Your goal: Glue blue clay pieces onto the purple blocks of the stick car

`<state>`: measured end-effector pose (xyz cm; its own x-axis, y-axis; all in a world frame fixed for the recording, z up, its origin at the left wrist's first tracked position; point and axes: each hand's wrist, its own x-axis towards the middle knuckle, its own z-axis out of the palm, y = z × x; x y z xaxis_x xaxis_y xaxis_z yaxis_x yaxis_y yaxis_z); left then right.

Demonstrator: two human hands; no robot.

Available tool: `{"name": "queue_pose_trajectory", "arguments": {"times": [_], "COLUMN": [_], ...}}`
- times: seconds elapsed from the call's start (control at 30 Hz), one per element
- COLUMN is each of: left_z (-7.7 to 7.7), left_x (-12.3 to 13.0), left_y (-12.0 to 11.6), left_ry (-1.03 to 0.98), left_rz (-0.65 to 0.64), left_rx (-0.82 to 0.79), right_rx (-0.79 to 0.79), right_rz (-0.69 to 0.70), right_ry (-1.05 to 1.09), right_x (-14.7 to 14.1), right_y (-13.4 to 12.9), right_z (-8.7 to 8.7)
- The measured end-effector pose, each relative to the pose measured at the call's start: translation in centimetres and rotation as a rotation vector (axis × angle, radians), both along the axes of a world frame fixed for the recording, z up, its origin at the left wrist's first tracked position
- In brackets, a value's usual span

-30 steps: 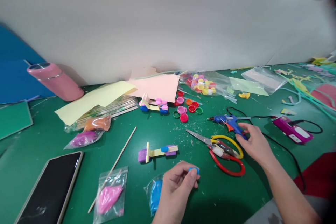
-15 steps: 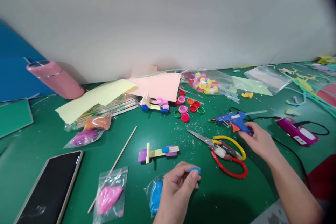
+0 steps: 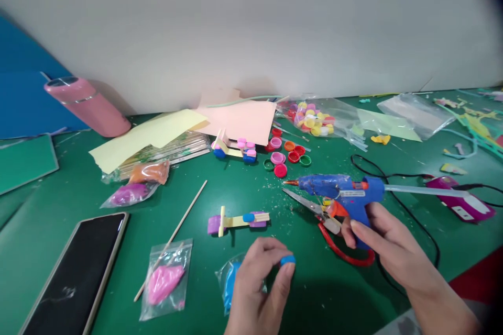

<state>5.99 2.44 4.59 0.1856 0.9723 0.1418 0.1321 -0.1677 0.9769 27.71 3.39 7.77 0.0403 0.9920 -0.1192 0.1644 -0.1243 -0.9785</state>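
Between thumb and forefinger, my left hand [image 3: 264, 282] pinches a small blue clay piece [image 3: 288, 260]. My right hand [image 3: 387, 243] is wrapped round the handle of a blue glue gun [image 3: 332, 187], raised above the table with its nozzle pointing left and a clear glue stick out of the back. Scissors [image 3: 346, 254] with red and yellow handles lie partly hidden beneath the gun. Ahead of my left hand sits a small model [image 3: 236, 221] of wooden sticks with purple clay ends and a blue clay piece on top. A bag of blue clay [image 3: 230, 288] is partly covered by my left hand.
A similar model [image 3: 234, 149] stands farther back, beside loose bottle caps [image 3: 280, 170]. At left are a phone [image 3: 74, 272], a pink clay bag [image 3: 165, 282], a thin stick [image 3: 188, 209] and a pink bottle [image 3: 92, 110]. A purple power strip [image 3: 458, 204] and black cord lie right.
My right hand has lifted the glue gun off the table and brought it left and nearer, over the scissors. My left hand still pinches the blue piece, now turned slightly. The view has shifted a little.
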Motion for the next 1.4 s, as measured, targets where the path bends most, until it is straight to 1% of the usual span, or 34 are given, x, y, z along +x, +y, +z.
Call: {"name": "queue_pose_trajectory", "arguments": {"times": [0.1, 0.13, 0.2, 0.3, 0.33, 0.4, 0.57, 0.67, 0.9, 1.03, 1.2, 1.3, 1.4], "left_z": [-0.6, -0.9, -1.4, -1.7, -1.7, -1.6, -1.7, -1.9, -2.1, -2.2, -2.1, -2.1, -2.1], "left_x": [-1.4, -1.9, -2.9, -3.8, -3.9, -3.9, -3.7, -3.7, -3.5, -3.4, -3.4, -3.5, -3.5], "left_y": [-0.9, -1.0, -0.9, -0.4, -0.2, 0.1, 0.3, 0.5, 0.8, 0.9, 1.0, 1.0, 1.0], "left_ry": [0.279, 0.357, 0.495, 0.581, 0.593, 0.611, 0.653, 0.684, 0.730, 0.731, 0.719, 0.715, 0.715], "left_rz": [0.181, 0.200, 0.175, 0.173, 0.175, 0.166, 0.136, 0.136, 0.156, 0.159, 0.158, 0.153, 0.145], "left_rx": [0.176, 0.219, 0.285, 0.309, 0.309, 0.305, 0.280, 0.281, 0.316, 0.350, 0.340, 0.331, 0.331], "right_rx": [-0.016, -0.020, -0.026, -0.008, 0.014, 0.054, 0.082, 0.114, 0.121, 0.135, 0.130, 0.126, 0.146], "right_rz": [0.015, 0.028, 0.039, -0.002, -0.013, 0.006, 0.160, 0.175, 0.219, 0.272, 0.305, 0.285, 0.225], "right_ry": [-0.045, -0.068, -0.124, -0.242, -0.288, -0.379, -0.545, -0.596, -0.619, -0.659, -0.679, -0.643, -0.614], "right_x": [-0.9, -1.1, -1.4, -2.0, -2.2, -2.4, -2.3, -2.4, -2.6, -2.3, -2.4, -2.7, -2.9], "right_y": [-0.2, -0.3, -0.6, -1.5, -1.8, -2.2, -2.1, -1.8, -1.7, -1.6, -1.5, -1.5, -1.5], "right_z": [0.0, -0.1, -0.3, -0.6, -0.7, -0.8, -0.9, -0.9, -1.2, -1.3, -1.2, -1.3, -1.3]}}
